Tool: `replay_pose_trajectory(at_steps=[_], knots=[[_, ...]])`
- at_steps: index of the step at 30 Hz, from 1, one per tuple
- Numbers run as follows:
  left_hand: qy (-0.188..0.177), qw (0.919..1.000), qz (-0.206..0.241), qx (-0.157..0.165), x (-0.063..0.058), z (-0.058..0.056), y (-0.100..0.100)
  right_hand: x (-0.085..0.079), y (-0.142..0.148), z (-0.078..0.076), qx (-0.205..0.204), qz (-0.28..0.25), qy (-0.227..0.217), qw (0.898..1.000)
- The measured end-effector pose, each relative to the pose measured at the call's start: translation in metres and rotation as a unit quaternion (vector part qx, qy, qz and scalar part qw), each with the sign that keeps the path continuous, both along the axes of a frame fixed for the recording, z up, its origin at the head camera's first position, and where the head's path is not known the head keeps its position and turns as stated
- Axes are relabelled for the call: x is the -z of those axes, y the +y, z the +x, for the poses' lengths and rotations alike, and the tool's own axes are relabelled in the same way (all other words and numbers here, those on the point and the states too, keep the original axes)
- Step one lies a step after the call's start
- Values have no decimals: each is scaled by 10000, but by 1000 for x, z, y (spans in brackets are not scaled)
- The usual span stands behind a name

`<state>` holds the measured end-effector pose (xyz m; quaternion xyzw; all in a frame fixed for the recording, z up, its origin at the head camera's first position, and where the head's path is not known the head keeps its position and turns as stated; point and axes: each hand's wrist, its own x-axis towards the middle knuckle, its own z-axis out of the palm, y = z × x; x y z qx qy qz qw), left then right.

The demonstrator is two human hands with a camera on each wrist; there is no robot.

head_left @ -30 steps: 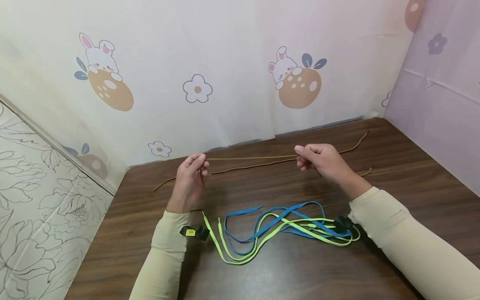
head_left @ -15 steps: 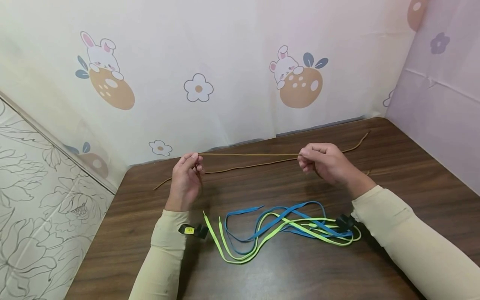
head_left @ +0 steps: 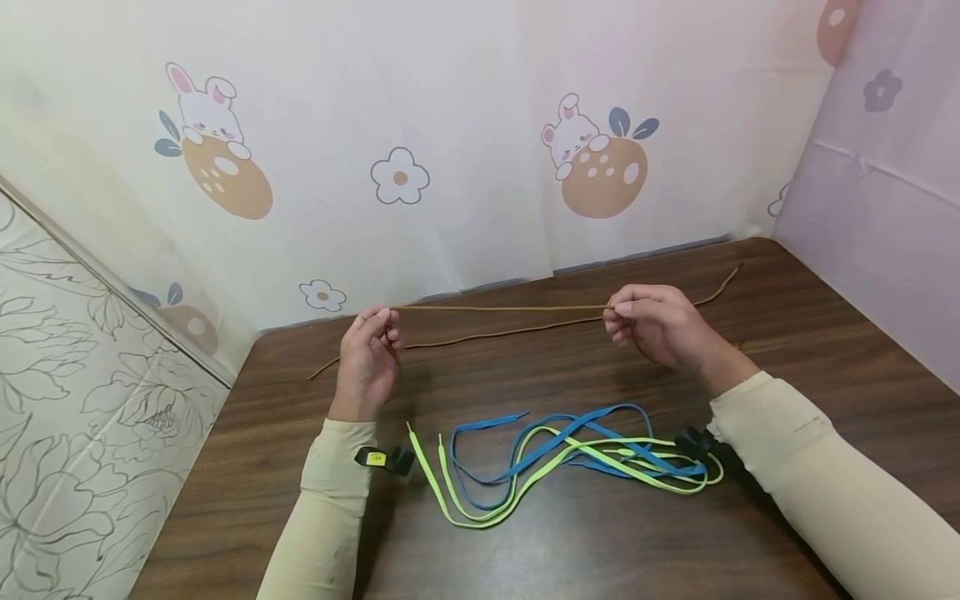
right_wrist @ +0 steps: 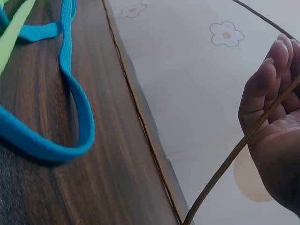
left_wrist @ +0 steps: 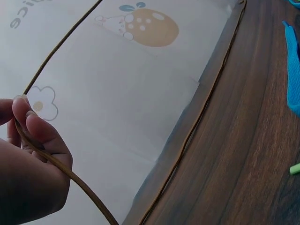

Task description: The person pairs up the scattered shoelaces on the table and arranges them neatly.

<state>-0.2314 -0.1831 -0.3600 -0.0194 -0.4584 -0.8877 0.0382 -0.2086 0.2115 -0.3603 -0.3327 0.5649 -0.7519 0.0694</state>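
Note:
A thin brown shoelace (head_left: pixel 495 309) is stretched nearly straight between my two hands, above the back of the table. My left hand (head_left: pixel 366 360) pinches it between thumb and fingertips, and in the left wrist view its loose end (left_wrist: pixel 84 186) trails down past the palm. At the other side my right hand (head_left: pixel 666 329) pinches it too; the right wrist view has the rest of the lace (right_wrist: pixel 228 161) hanging across the palm. Behind and below, a second brown shoelace (head_left: pixel 510 333) lies lengthwise on the table, partly hidden by both hands.
Flat blue shoelaces (head_left: pixel 487 422) and neon green shoelaces (head_left: pixel 480 525) lie tangled on the wooden table (head_left: pixel 540 567) in front of my hands. A patterned curtain (head_left: pixel 480 233) hangs along the table's back edge. Black wrist cameras (head_left: pixel 693 442) sit near the laces.
My hands have moved slightly apart, left hand leftward and right hand rightward, so the held brown shoelace spans longer and straighter. The laces on the table lie as before.

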Motion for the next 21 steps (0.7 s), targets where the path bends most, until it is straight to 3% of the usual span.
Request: replay_pose_trajectory(at_steps=[7,15,21], knots=[[-26,10000,-3,-39,1,-2,-4,2,3,-2,500,41,-96,9987],[37,9999,9,-109,0,-1,-8,3,1,-5,1578,23,-377,9868],[51,9998,-17,-205,0,-3,-12,4,5,-8,1882,165,-516,9806]])
